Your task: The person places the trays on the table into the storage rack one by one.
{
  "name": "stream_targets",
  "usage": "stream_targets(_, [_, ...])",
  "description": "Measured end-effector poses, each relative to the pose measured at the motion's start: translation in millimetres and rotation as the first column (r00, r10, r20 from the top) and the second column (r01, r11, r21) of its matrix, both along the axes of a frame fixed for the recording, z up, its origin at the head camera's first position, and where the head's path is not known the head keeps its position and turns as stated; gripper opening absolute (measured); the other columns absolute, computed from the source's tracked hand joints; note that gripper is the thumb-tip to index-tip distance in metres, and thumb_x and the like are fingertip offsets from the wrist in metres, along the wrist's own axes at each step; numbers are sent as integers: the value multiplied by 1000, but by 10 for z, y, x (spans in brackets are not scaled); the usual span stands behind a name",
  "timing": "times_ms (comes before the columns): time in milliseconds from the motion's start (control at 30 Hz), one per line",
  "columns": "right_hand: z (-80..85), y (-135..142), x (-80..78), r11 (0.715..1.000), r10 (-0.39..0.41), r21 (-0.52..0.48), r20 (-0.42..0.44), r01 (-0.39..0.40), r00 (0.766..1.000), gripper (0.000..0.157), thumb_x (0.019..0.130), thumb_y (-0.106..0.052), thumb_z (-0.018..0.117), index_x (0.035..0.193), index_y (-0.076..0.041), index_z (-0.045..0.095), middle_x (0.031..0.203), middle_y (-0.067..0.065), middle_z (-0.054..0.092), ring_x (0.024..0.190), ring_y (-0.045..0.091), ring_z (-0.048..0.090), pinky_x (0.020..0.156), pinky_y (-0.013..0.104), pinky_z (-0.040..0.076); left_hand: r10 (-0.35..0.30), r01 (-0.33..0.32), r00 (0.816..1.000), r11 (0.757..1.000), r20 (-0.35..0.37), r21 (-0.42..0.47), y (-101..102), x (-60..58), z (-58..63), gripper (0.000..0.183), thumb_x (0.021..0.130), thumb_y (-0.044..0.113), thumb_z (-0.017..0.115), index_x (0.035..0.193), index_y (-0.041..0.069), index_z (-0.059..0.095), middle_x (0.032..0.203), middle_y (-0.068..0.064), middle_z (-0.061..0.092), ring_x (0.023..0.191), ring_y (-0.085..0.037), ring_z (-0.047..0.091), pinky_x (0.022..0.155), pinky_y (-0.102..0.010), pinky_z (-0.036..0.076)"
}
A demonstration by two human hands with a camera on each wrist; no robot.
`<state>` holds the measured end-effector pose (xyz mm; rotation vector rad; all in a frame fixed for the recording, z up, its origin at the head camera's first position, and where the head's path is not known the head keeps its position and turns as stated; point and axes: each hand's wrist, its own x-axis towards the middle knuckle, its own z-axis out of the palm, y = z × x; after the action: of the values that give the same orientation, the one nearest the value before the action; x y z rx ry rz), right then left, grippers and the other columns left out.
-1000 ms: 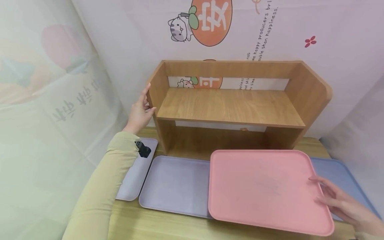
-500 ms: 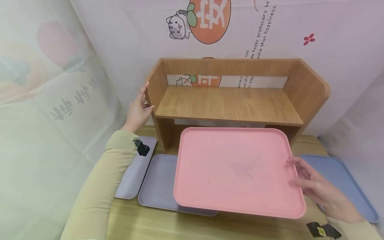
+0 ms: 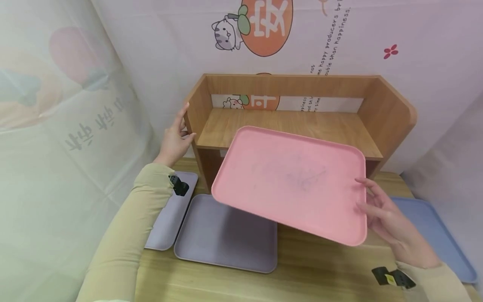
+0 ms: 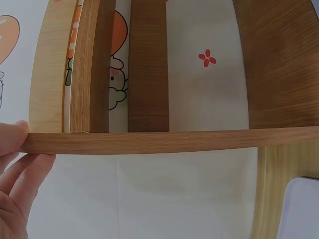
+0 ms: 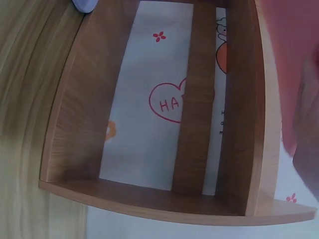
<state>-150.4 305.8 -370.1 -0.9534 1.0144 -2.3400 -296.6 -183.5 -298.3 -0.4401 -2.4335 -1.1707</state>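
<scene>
In the head view, a two-level wooden desk shelf [image 3: 388, 115] stands at the back of the table. My left hand [image 3: 174, 140] holds the front edge of its left side panel, fingers outside and thumb toward the front. The left wrist view shows the fingers of this hand [image 4: 22, 186] pinching the panel edge [image 4: 164, 142]. A pink rectangular tray [image 3: 290, 184] is raised and tilted before the upper level, its left part overlapping the shelf board. My right hand [image 3: 390, 220] pinches its right rim. In the right wrist view, the tray [image 5: 294, 35] is a blurred pink patch.
A greyish-purple tray [image 3: 230, 239] lies on the wooden table [image 3: 320, 268] in front of the shelf. Left of it, a lilac tray [image 3: 164, 222] is partly under my left sleeve. A blue tray [image 3: 434, 235] lies at the right. Printed cloth [image 3: 166, 46] hangs behind and beside.
My right hand has lifted the pink tray up and leftward from over the blue and purple trays, tilting it toward the upper shelf. The left hand stays on the side panel.
</scene>
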Motion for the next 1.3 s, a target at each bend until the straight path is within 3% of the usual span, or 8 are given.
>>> stream_targets(167, [48, -64, 3, 994, -102, -31, 32, 103, 994, 57, 94, 18, 18, 138, -11, 40, 120, 12, 55, 98, 24, 65, 78, 37, 58, -5, 5, 1000, 1000, -11, -13, 16, 6, 1, 87, 85, -8, 62, 151, 31, 19, 144, -23, 40, 118, -41, 55, 90, -49, 52])
stream_targets(433, [98, -216, -30, 959, -277, -39, 79, 281, 958, 53, 94, 18, 27, 133, -11, 48, 116, 6, 54, 95, 19, 64, 72, 36, 59, 0, 0, 1000, 1000, -7, -21, 22, -6, -2, 88, 86, -7, 62, 151, 32, 19, 143, -24, 40, 117, -41, 55, 89, -49, 52])
stream_targets(533, [119, -292, -49, 935, -351, -8, 119, 354, 929, 51, 94, 17, 31, 129, -13, 51, 111, 6, 56, 91, 18, 64, 70, 33, 58, 0, 0, 1000, 1000, 3, -17, 28, 3, 5, 88, 86, -7, 62, 151, 32, 18, 144, -25, 39, 118, -42, 54, 90, -50, 52])
stream_targets(767, [191, -525, -107, 855, -507, 31, 256, 517, 823, 38, 94, 10, 43, 116, -17, 58, 99, 5, 56, 75, 14, 62, 60, 26, 56, 5, -5, 1000, 1000, 24, -11, 28, -3, -1, 89, 86, -8, 61, 151, 34, 17, 146, -23, 37, 117, -42, 55, 90, -49, 52])
stream_targets(900, [219, -675, -127, 832, -537, 25, 289, 554, 793, 36, 93, 9, 45, 114, -19, 56, 102, 4, 53, 77, 14, 63, 61, 26, 57, 4, -4, 999, 1000, 44, -4, 17, -12, -15, 90, 86, -8, 61, 151, 36, 16, 146, -23, 37, 115, -43, 56, 90, -49, 52])
stream_targets(1133, [266, -904, -155, 803, -581, 71, 316, 592, 750, 36, 92, 6, 50, 115, -21, 49, 105, 2, 52, 82, 13, 63, 65, 28, 58, 4, -4, 1000, 1000, 14, 5, -3, -13, -22, 89, 85, -7, 62, 151, 35, 18, 141, -26, 42, 110, -44, 59, 88, -50, 53])
stream_targets(1300, [316, -1096, -153, 757, -644, 149, 339, 636, 686, 37, 92, 4, 53, 115, -23, 43, 106, 0, 49, 77, 9, 61, 65, 27, 57, 1, -1, 1000, 1000, 5, 7, -2, -6, -9, 89, 85, -7, 62, 151, 33, 19, 140, -27, 43, 110, -44, 59, 87, -50, 53])
